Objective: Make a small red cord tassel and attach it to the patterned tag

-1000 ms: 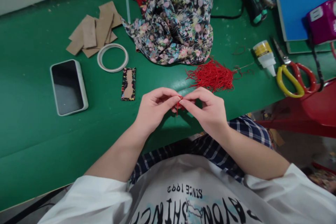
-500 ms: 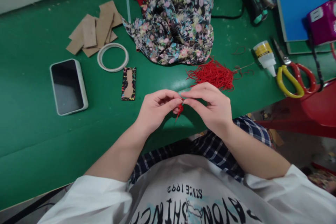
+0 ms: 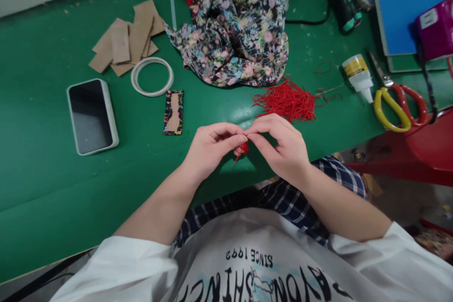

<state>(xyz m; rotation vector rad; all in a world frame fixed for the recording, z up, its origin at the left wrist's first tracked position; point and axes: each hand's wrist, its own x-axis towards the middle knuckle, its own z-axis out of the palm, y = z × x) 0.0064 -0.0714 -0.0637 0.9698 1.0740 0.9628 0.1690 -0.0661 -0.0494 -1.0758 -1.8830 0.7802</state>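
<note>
My left hand (image 3: 215,146) pinches a small bunch of red thread (image 3: 243,149), whose ends hang out below the fingers. Touching it at the fingertips, my right hand (image 3: 281,146) is closed in a pinch between thumb and index finger; what lies in that pinch is too small to make out. Beyond my right hand a pile of red threads (image 3: 288,100) lies on the green table (image 3: 141,184). Left of my left hand is a small cardboard strip edged with floral fabric (image 3: 173,113).
Crumpled floral fabric (image 3: 237,33) lies at the back. Leftward are a phone (image 3: 92,117), a tape roll (image 3: 133,78) and cardboard pieces (image 3: 121,42). Rightward are a glue bottle (image 3: 358,75), scissors (image 3: 392,108), a utility knife (image 3: 343,2) and a purple box (image 3: 437,30).
My right hand has shifted slightly left, and its index finger has bent down to meet the thumb. The red thread ends below my left hand have swung a little.
</note>
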